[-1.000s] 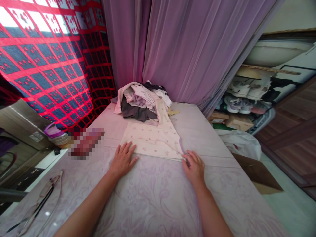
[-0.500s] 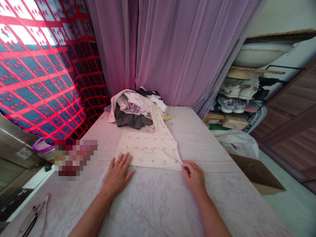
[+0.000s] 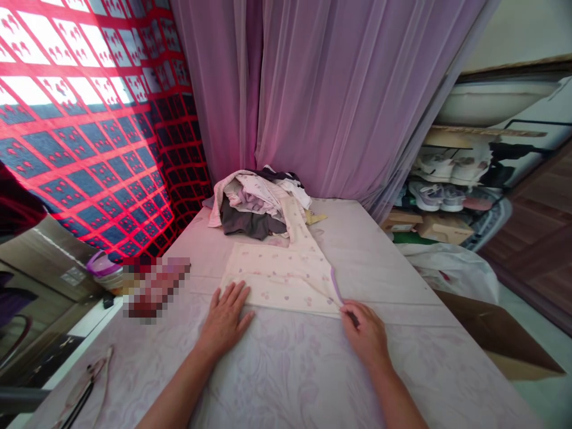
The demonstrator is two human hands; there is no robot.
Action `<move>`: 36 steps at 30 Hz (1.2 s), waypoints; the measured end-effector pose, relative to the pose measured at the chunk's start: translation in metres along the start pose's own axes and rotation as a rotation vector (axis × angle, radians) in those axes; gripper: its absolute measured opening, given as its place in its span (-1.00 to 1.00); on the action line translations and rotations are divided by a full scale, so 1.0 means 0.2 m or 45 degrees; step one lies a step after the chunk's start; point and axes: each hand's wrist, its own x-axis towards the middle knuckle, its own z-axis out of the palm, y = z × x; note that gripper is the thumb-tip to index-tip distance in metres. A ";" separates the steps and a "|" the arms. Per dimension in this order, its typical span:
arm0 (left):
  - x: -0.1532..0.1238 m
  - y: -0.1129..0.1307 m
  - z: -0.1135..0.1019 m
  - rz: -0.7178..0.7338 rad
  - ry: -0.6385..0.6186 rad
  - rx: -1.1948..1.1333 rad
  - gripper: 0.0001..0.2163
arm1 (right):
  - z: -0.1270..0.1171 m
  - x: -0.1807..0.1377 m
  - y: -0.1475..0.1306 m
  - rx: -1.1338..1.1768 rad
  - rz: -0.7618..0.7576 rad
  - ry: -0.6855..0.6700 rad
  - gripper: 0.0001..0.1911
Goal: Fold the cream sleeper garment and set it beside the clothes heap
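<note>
A cream garment [image 3: 286, 268] with small printed motifs and a purple edge lies spread on the table. Its narrow part stretches away toward a heap of clothes [image 3: 254, 205]. My left hand [image 3: 229, 319] rests flat, fingers spread, over the garment's near left corner, the fingertips on the cloth. At the near right corner, my right hand [image 3: 365, 330] pinches the cloth by the end of the purple edge. The garment's near edge runs fairly straight between both hands, with a shallow wrinkle across the middle.
The covered table [image 3: 277, 381] reaches back to purple curtains [image 3: 335, 89]. Eyeglasses [image 3: 84, 387] lie at its near left, beside a blurred-out patch. On the right stand a shoe rack [image 3: 442, 185], a white plastic bag [image 3: 456, 268] and an open cardboard box [image 3: 496, 333].
The whole view has shifted, so everything sits slightly farther right and lower. Both hands keep their places on the garment, which looks nearly the same.
</note>
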 end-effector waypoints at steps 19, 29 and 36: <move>-0.01 0.06 -0.07 -0.109 -0.102 -0.099 -0.46 | 0.01 0.00 0.04 -0.073 -0.095 0.040 -0.75; -0.02 0.04 -0.04 -0.077 -0.057 -0.124 -0.45 | 0.00 -0.01 0.04 -0.103 -0.105 0.043 -0.73; -0.02 0.04 -0.03 -0.079 -0.061 -0.139 -0.44 | -0.01 -0.01 0.03 -0.111 -0.072 0.022 -0.70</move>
